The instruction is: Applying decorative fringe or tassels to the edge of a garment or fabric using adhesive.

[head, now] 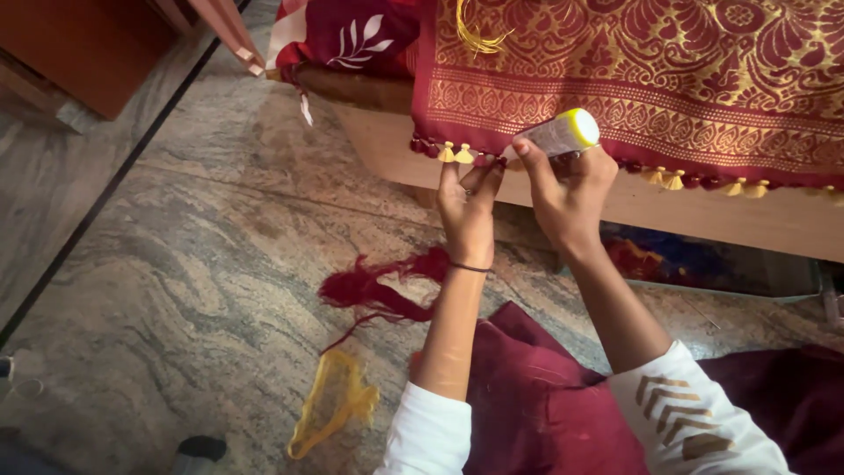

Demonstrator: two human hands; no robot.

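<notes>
A maroon cloth with gold woven patterns hangs over a wooden edge, its hem lined with small yellow and maroon tassels. My left hand pinches the hem at a tassel. My right hand holds a white tube with a yellow cap, its tip pressed at the same spot on the hem. Both arms wear white sleeves.
On the marbled stone floor lie a tangle of maroon thread and a bunch of yellow thread. Maroon fabric covers my lap. A wooden furniture piece stands at the top left. A dark pillow with white leaves lies beside the cloth.
</notes>
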